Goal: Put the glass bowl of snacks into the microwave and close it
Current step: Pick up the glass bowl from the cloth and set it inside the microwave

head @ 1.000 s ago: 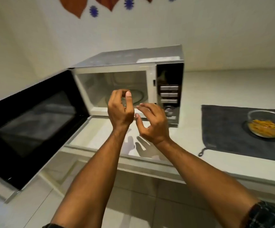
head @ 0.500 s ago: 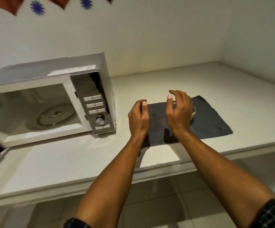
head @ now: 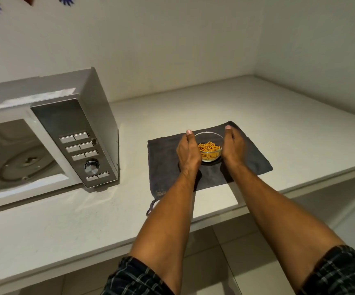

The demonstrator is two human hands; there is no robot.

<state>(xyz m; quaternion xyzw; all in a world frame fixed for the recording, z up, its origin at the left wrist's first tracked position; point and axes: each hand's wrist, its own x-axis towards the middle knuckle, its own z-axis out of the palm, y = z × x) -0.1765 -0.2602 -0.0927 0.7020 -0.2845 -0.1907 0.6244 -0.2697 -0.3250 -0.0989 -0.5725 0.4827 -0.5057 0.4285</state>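
Observation:
A small glass bowl (head: 209, 149) holding orange snack sticks rests on a dark grey cloth (head: 251, 160) on the white counter. My left hand (head: 188, 153) presses against the bowl's left side and my right hand (head: 232, 147) against its right side, thumbs up and fingers curled round the far side, out of sight. The silver microwave (head: 76, 143) stands to the left of the cloth with its cavity exposed and the round turntable mount (head: 23, 165) showing. Its door lies outside the view.
The white counter (head: 257, 107) runs back to a corner of two plain walls. A strip of bare counter separates the microwave from the cloth. Below the counter's front edge is a tiled floor (head: 225, 248).
The view has swung right, away from the microwave's open door. Both hands have moved from in front of the microwave to the cloth, then down around the two sides of the bowl.

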